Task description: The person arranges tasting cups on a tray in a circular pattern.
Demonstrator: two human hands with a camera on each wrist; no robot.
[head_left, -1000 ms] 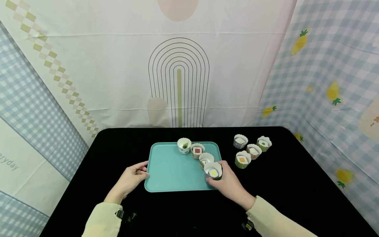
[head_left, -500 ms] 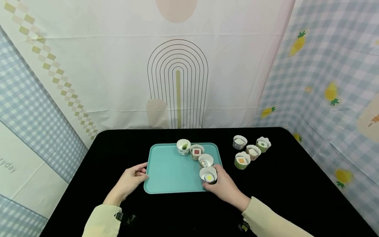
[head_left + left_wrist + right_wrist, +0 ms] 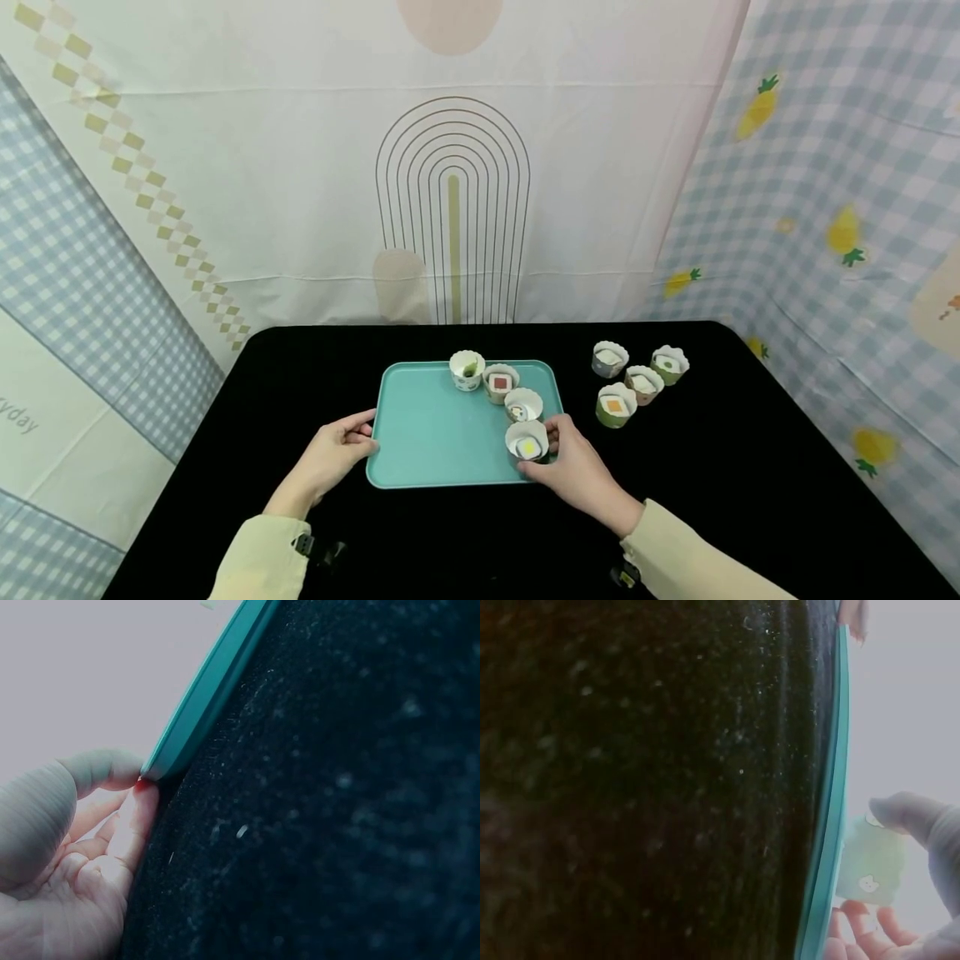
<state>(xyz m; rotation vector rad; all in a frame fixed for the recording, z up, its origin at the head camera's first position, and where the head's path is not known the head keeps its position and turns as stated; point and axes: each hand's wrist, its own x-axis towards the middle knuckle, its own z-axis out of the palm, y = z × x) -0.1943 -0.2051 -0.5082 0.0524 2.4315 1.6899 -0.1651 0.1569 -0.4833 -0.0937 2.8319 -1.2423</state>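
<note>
A turquoise tray lies on the black table. My left hand pinches its left edge; the left wrist view shows thumb and fingertip meeting at the tray's rim. At the tray's front right corner stands a paper baking cup with a yellow-centred piece inside. My right hand is beside this cup, thumb at its front and fingers loosened at its right side. In the right wrist view, the thumb is at the top of the pale cup, with the fingertips below it.
Further along the tray stand three more cups: one with a green leafy piece, one with a red-topped square, and one with a small pale piece. Several filled cups, one with an orange-topped piece, stand right of the tray.
The yellow-centred cup came left and down onto the tray's front right corner. Since then my right fingers have loosened and drawn slightly right. My left hand has kept its place.
</note>
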